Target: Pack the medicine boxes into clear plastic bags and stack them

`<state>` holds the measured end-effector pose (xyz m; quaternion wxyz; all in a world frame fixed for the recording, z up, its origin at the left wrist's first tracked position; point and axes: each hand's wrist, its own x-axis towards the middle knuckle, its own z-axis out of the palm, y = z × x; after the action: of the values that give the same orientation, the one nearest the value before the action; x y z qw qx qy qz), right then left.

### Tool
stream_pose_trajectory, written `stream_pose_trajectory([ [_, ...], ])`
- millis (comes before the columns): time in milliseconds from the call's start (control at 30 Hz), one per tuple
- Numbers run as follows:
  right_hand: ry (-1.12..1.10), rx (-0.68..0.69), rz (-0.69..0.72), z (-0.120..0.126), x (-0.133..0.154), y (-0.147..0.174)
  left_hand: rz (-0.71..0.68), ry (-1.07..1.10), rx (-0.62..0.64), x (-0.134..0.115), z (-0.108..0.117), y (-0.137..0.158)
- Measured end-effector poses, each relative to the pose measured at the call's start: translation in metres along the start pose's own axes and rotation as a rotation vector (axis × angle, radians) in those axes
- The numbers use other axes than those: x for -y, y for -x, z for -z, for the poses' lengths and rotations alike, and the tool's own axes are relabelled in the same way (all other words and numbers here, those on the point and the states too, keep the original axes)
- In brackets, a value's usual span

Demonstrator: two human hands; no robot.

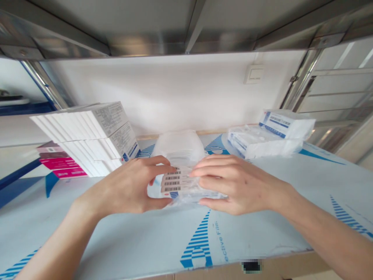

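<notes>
On the film-covered shelf in front of me lies a short row of white boxes (171, 183) with barcodes and a bit of blue print, wrapped in clear plastic. My left hand (128, 186) grips its left end, the fingers over the top and the thumb low at the front. From the right, my right hand (230, 184) presses its curled fingers and thumb onto the wrapping. Part of the row is covered by the right fingers. Just behind the hands sits a translucent whitish plastic bundle (179, 144), its contents unclear.
White printed boxes (113, 132) are stacked at the left, with pink boxes (65, 165) beside them. At the right rest more plastic-wrapped boxes (262, 140). A metal shelf (145, 27) hangs low overhead. The blue-printed shelf surface (131, 241) ends at a near edge; a wall stands behind.
</notes>
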<state>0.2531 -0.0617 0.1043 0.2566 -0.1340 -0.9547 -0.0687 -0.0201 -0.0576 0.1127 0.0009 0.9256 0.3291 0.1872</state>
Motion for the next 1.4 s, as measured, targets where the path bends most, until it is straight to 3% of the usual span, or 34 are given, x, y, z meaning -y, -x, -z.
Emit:
stream_pose_trajectory([
  [100,0.147,0.094,-0.05,-0.003,-0.004,0.0,0.038,-0.126,0.095,-0.002,-0.01,-0.005],
  [200,0.109,0.111,-0.047,-0.002,-0.008,-0.001,0.028,-0.157,0.038,-0.004,-0.021,-0.009],
  [333,-0.245,0.05,0.003,0.003,-0.005,-0.002,-0.03,-0.09,-0.008,-0.007,-0.031,-0.012],
  [433,-0.53,0.144,-0.042,0.006,-0.001,-0.001,-0.025,-0.077,-0.007,-0.008,-0.035,-0.013],
  [500,-0.558,0.226,-0.122,0.01,0.0,0.002,-0.005,-0.101,-0.005,-0.01,-0.038,-0.013],
  [567,-0.443,0.291,-0.225,0.017,-0.001,0.004,0.008,-0.126,0.004,-0.011,-0.039,-0.013],
  [700,-0.124,0.399,-0.554,0.031,-0.003,0.008,0.061,-0.171,0.023,-0.015,-0.037,-0.012],
  [767,-0.046,0.453,-0.723,0.035,-0.005,0.01,0.098,-0.19,0.043,-0.016,-0.034,-0.012],
  [833,-0.027,0.486,-0.803,0.035,-0.006,0.012,0.132,-0.207,0.064,-0.016,-0.032,-0.013],
  [1167,-0.167,0.372,-0.654,-0.01,-0.014,0.003,0.269,-0.165,0.222,-0.006,-0.025,-0.008],
  [1400,-0.365,0.283,-0.616,-0.007,-0.015,-0.009,0.094,-0.034,0.021,-0.007,-0.035,-0.006],
])
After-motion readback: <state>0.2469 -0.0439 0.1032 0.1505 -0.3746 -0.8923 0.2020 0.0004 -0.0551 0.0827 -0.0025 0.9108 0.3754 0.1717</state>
